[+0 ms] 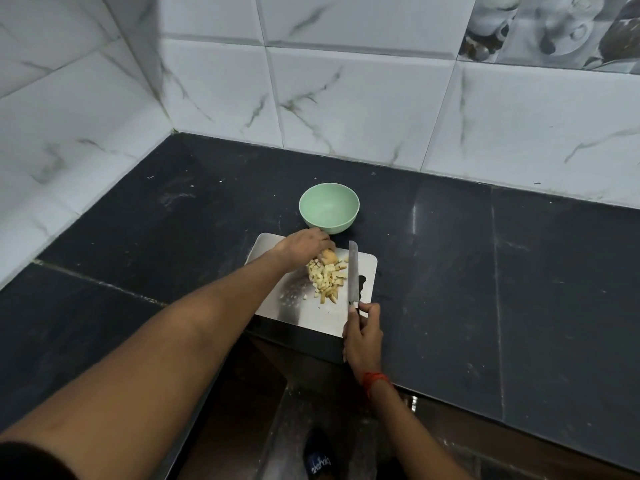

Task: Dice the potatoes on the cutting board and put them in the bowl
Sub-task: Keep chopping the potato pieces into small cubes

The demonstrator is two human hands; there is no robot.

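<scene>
Dice (pixel 327 279) piled on board (pixel 311 318), empty bowl (pixel 337 225) at 12 o'clock. Left hand (pixel 304 244) curls over uncut chunk (pixel 329 257); right hand (pixel 362 337) grips knife (pixel 353 271). They look light, firm, slippery: scoop, don't pinch.

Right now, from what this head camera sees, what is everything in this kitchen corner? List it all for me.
bowl: one, pale green, on the counter just beyond the board, nothing in it
cutting board: one, pale grey, at the counter's front edge
diced potato: one pile, pale yellow, mid-board
potato piece: one, uncut, tan, at the pile's far end
knife: one, steel blade, right of the pile
counter: one, dark grey stone
wall tiles: white, marbled, behind and to the left
shoe: one, dark blue, on the floor below
thread: red, round the right wrist
left hand: holds the potato piece
right hand: grips the knife handle
</scene>
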